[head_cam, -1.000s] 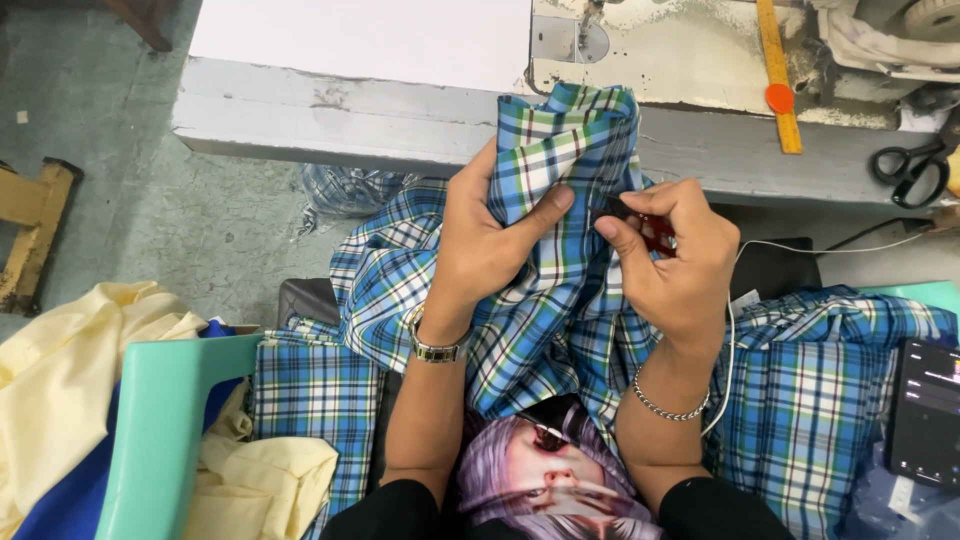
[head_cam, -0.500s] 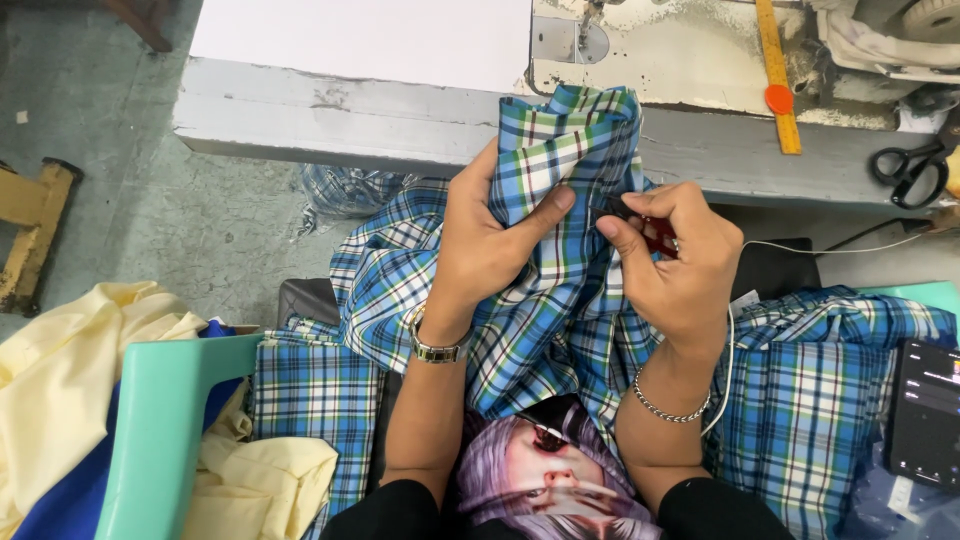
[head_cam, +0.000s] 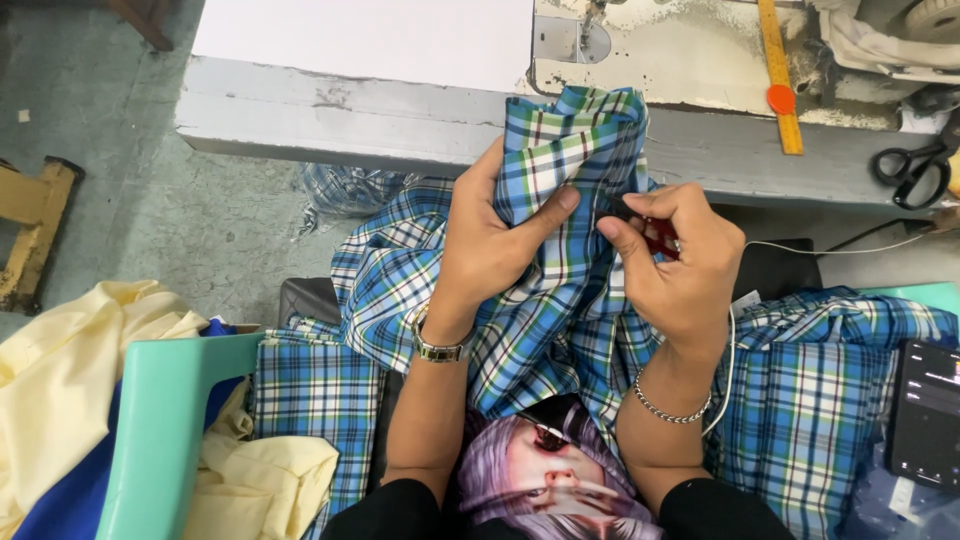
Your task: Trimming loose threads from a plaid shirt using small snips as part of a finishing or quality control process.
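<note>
A blue, green and white plaid garment (head_cam: 560, 290) is bunched in my lap and reaches up to the edge of the grey sewing table (head_cam: 330, 125). My left hand (head_cam: 495, 240) grips a fold of the plaid cloth, thumb pressed on it. Close beside it, my right hand (head_cam: 675, 265) pinches a small red-handled tool (head_cam: 660, 237) against the same fold. Its tip is hidden by the cloth and my fingers. A watch is on my left wrist and a chain bracelet on my right.
A yellow ruler (head_cam: 778, 75) and black scissors (head_cam: 915, 170) lie on the table at the right. More plaid pieces (head_cam: 820, 390) sit on my right, a dark phone (head_cam: 925, 410) beside them. A mint green bin (head_cam: 165, 420) with yellow cloth (head_cam: 70, 370) stands at my left.
</note>
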